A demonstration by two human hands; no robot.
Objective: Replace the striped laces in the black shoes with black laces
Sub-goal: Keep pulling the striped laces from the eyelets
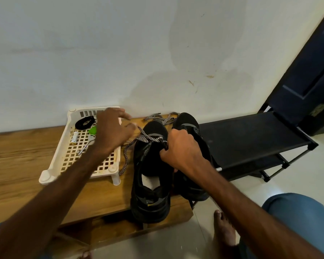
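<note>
Left hand (pixel 113 131) is spread open, fingers loose and a bit motion-blurred, hovering over the far right corner of the white tray (pixel 47 176) and holding nothing. Right hand (pixel 181 148) is curled tight, thumb and fingers pinching the lacing edge of the nearer shoe (pixel 151 176) right where the striped lace (pixel 144 138) crosses it. Can't tell if the lace itself is in the pinch.

Both shoes are black with a matte knit-looking upper and chunky soles, standing side by side at the right end of the wooden counter (pixel 26 156), the farther shoe (pixel 190 126) just beside the right hand. The striped lace is a woven black-and-white cord; one end trails down the counter between the tray and the nearer shoe. A second striped lace (pixel 163 118) lies loose against the wall behind the toes. The black lace (pixel 85 122) is coiled in the tray's back corner.

The tray is plastic with a square-grid bottom and stubby feet, and holds a green bit (pixel 93 130) plus a small white cylinder (pixel 75 137). The nearer shoe's heel hangs over the counter's front edge. Bare wood stretches off to the left of the tray. A black shoe rack (pixel 251 139) butts up on the right.
</note>
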